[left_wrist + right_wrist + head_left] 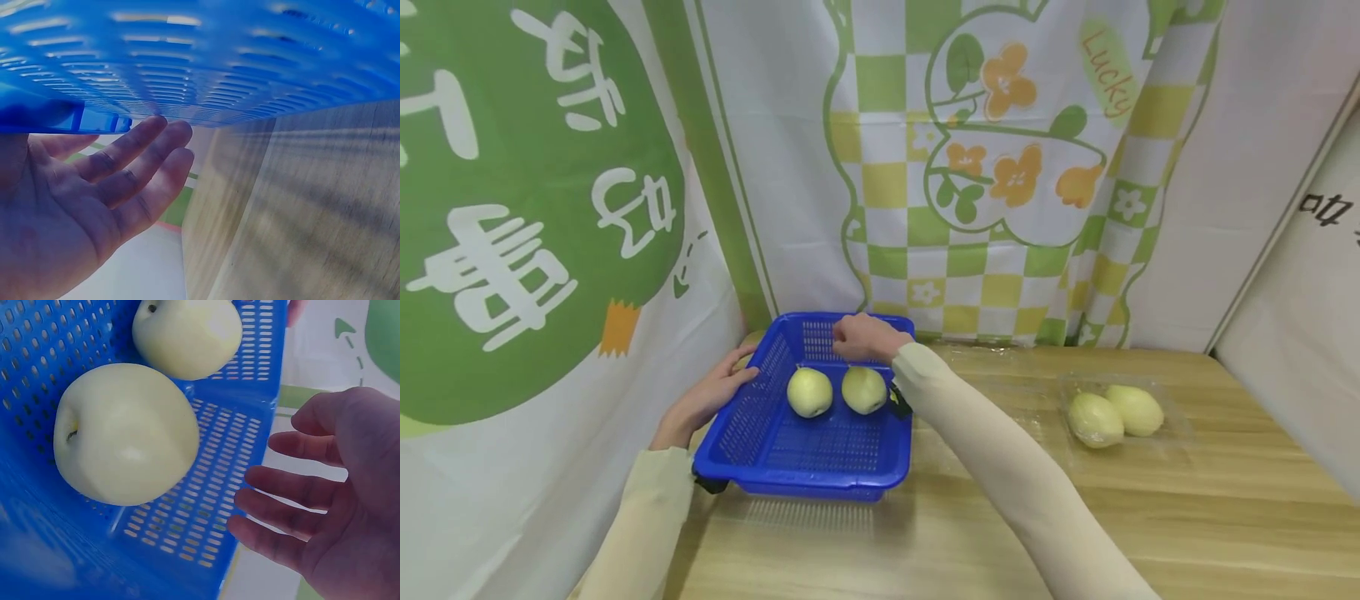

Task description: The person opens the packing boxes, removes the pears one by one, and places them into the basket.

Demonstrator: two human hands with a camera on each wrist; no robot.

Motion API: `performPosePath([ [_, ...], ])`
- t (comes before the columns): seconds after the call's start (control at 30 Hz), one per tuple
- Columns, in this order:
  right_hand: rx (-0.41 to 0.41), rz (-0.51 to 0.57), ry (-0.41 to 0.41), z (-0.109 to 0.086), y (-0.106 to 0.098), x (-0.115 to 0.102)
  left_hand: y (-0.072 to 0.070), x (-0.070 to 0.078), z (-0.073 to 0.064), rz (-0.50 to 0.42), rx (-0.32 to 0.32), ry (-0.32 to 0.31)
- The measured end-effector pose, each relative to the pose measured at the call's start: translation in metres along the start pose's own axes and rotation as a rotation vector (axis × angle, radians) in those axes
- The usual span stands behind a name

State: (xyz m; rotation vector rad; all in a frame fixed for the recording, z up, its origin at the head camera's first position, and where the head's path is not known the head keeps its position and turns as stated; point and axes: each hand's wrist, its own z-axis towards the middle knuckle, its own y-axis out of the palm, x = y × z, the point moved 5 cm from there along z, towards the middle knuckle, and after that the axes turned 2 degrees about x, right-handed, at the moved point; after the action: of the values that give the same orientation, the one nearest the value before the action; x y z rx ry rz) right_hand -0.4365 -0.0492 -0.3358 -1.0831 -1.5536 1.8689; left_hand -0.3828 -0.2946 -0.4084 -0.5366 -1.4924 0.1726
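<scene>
Two pale yellow pears lie side by side in a blue perforated plastic basket, toward its far half. My left hand is at the basket's left side, fingers extended against the outer wall below the rim. Above the far right part of the basket is my right hand, behind the pears. The right wrist view shows the right hand with its fingers loosely spread and nothing in them, beside the far rim.
Two more pears sit in a clear plastic tray on the wooden table to the right. Crumpled clear plastic lies near the back edge. Printed curtains hang behind and at the sides.
</scene>
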Motion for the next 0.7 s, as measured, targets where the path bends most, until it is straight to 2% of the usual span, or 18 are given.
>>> performPosePath([
  [0.3, 0.068, -0.037, -0.131, -0.016, -0.017, -0.007, 0.000, 0.004, -0.002, 0.011, -0.017, 0.014],
  [0.47, 0.119, -0.039, -0.155, -0.028, -0.030, -0.005, 0.001, 0.007, -0.001, 0.025, -0.026, 0.020],
  [0.7, 0.088, -0.020, -0.183, -0.050, -0.029, 0.010, 0.001, 0.007, -0.004, 0.054, -0.043, 0.012],
])
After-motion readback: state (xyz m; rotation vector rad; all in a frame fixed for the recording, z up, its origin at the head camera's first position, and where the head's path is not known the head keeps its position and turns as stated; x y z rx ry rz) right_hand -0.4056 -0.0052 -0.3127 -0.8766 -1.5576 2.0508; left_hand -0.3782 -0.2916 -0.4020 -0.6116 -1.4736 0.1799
